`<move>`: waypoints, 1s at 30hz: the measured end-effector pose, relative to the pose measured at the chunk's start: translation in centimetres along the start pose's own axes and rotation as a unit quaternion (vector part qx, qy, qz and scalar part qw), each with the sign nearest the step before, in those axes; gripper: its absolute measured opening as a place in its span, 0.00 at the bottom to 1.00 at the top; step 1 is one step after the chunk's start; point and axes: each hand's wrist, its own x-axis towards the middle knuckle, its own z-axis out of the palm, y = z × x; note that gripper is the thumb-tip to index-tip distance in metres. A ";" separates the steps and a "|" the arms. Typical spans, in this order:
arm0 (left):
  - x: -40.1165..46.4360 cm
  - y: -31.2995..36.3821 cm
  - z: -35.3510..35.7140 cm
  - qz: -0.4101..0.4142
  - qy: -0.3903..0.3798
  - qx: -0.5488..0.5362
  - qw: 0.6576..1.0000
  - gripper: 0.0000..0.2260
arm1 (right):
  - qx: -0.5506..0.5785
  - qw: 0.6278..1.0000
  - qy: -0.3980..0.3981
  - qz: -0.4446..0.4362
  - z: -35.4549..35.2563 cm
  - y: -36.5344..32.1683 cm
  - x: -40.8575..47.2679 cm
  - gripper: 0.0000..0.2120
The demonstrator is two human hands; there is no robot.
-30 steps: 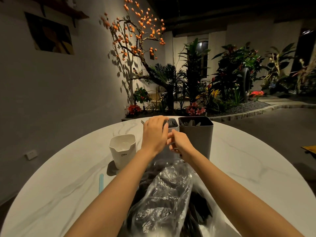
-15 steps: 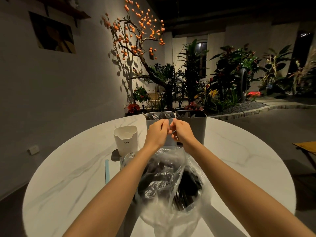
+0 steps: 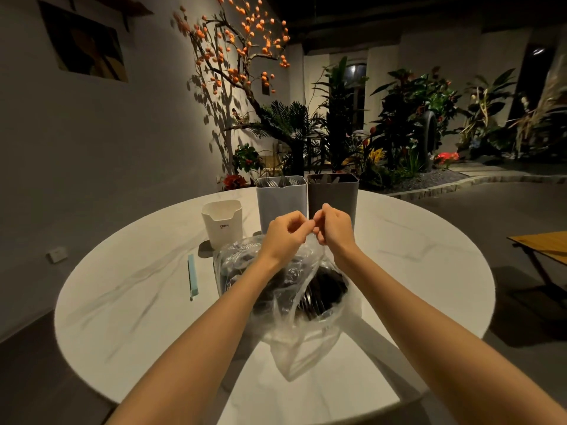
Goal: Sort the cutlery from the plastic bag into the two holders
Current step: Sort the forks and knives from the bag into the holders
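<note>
both hands meet just above the plastic bag [image 3: 294, 305], the left hand [image 3: 283, 234] and right hand [image 3: 334, 227] each with fingers curled, pinching its top edge. the bag of cutlery [image 3: 313, 297] sits mid-table, just near of the light holder [image 3: 281, 199] and dark holder [image 3: 333, 194]. bare marble table [image 3: 423, 265] lies open to the right.

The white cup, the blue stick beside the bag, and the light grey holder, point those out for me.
white cup [image 3: 222, 227], head view, on its front wall.
blue stick [image 3: 192, 277], head view, midway along it.
light grey holder [image 3: 280, 204], head view, on its front face.
</note>
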 end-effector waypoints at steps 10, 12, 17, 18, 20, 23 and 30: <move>-2.5 -1.9 -0.5 -0.043 -0.128 0.271 0.953 0.20 | -0.146 0.987 0.062 -0.021 -2.4 4.7 -1.4 0.25; -2.5 -2.7 -0.9 -0.061 -0.123 0.349 0.927 0.13 | -0.229 0.971 0.045 -0.045 -2.7 5.4 -1.2 0.23; -2.1 -5.0 -1.1 -0.124 -0.110 0.331 0.929 0.08 | -0.330 0.942 0.019 -0.059 -3.2 6.7 0.1 0.16; -1.9 -5.2 -0.9 -0.118 -0.103 0.302 0.941 0.07 | -0.340 0.939 0.010 -0.055 -3.4 6.8 0.3 0.15; -1.5 -5.4 -0.7 -0.115 -0.096 0.243 0.958 0.08 | -0.348 0.937 -0.011 -0.039 -3.5 6.9 0.8 0.16; -0.8 -5.0 -0.1 -0.133 -0.109 0.204 0.964 0.21 | -0.353 0.934 -0.040 -0.037 -3.3 7.0 1.6 0.19; -0.8 -3.8 -0.2 -0.150 -0.200 0.193 0.949 0.27 | -0.319 0.943 -0.053 -0.076 -3.5 7.4 1.4 0.18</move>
